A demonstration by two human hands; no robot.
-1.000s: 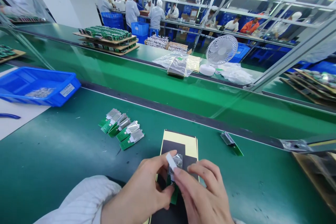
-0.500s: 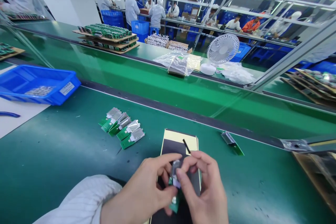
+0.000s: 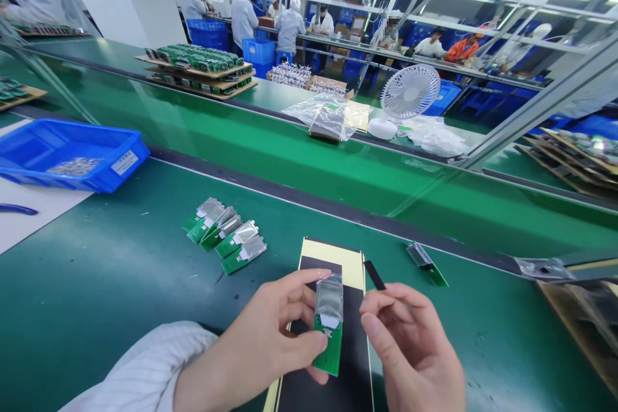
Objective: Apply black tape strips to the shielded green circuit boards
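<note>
My left hand [image 3: 284, 322] is closed on a green circuit board [image 3: 330, 351] with a silvery display panel [image 3: 330, 299] at its upper end. The board is tilted up over a stack of black and pale yellow sheets [image 3: 355, 393]. To the right of it, my right hand [image 3: 410, 341] is closed, with a short black strip [image 3: 374, 275] pinched at the fingers and sticking up. The strip is apart from the board. Several similar boards with display panels [image 3: 241, 254] lie overlapping to the left, and one more board [image 3: 427, 264] lies to the right.
A blue bin [image 3: 96, 167] with small parts stands at the left beside a blue-handled tool [image 3: 17, 209]. A clear partition [image 3: 270, 148] crosses behind the green bench. Beyond it are stacked boards [image 3: 197, 64], a white fan [image 3: 410, 91] and people at work. Cardboard [image 3: 579, 328] lies far right.
My right hand has moved right, away from the board, with the black strip in its fingers. The board in my left hand now faces up, its panel uncovered.
</note>
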